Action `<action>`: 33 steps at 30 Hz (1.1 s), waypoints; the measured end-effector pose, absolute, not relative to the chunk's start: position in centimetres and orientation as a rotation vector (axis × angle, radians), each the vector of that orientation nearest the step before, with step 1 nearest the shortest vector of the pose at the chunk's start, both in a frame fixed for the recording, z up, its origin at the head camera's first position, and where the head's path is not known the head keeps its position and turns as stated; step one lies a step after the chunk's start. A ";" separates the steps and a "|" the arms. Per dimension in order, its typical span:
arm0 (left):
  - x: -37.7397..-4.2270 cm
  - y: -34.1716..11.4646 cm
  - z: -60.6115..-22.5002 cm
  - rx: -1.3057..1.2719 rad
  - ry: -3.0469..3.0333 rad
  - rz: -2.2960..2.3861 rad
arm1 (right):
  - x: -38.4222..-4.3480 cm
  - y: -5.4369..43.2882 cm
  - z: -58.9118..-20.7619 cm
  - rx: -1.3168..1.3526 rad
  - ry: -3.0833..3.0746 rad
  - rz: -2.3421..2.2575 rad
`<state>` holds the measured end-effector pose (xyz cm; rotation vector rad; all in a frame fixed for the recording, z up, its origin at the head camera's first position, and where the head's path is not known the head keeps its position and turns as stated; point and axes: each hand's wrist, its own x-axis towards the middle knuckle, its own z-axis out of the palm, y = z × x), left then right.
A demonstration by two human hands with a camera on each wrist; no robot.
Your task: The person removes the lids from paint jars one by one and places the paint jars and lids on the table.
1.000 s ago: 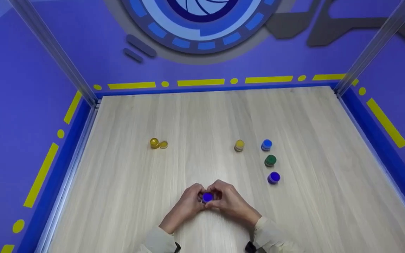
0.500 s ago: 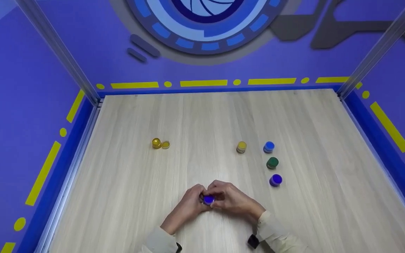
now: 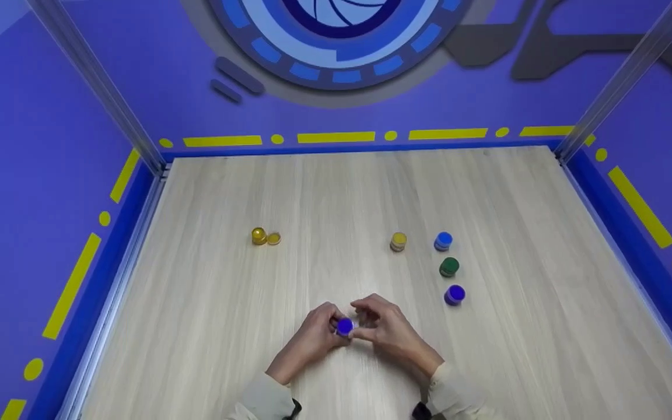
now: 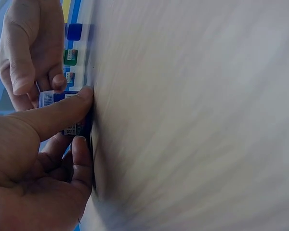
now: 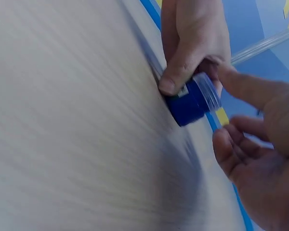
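Note:
A small paint jar point(image 3: 345, 326) with a purple top, looking dark blue in the wrist views, stands near the front of the table. My left hand point(image 3: 311, 333) grips its body between thumb and fingers. In the right wrist view the clear lid point(image 5: 209, 92) sits on the blue jar, which appears tilted there. My right hand point(image 3: 393, 335) is beside the lid, fingers parted and loosely bent. One of its digits comes close to the lid's edge; whether it touches, I cannot tell. A label with a barcode shows on the jar point(image 4: 48, 98) in the left wrist view.
To the right stand a purple jar point(image 3: 455, 295), a green jar point(image 3: 449, 267), a blue jar point(image 3: 443, 241) and a yellow jar point(image 3: 398, 241). Farther left is a gold jar point(image 3: 259, 236) with a gold lid point(image 3: 274, 238) lying beside it. Blue walls enclose the wooden table point(image 3: 336, 192).
The right hand's fingers were round the jar's top; now they have spread and drawn back to the right. The left hand keeps its grip on the jar.

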<state>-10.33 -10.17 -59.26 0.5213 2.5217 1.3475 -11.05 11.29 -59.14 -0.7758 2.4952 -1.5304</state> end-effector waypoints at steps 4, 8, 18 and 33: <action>-10.3 -10.2 -59.4 0.535 2.544 1.368 | -9.6 10.8 -59.2 -0.645 2.564 -1.569; -10.3 -10.2 -59.4 0.571 2.562 1.378 | -8.8 10.0 -59.4 -0.668 2.661 -1.544; -10.2 -10.0 -59.5 0.586 2.559 1.393 | -8.4 8.8 -60.3 -0.664 2.733 -1.522; -10.0 -10.1 -59.5 0.598 2.613 1.374 | -9.4 9.2 -59.8 -0.709 2.587 -1.520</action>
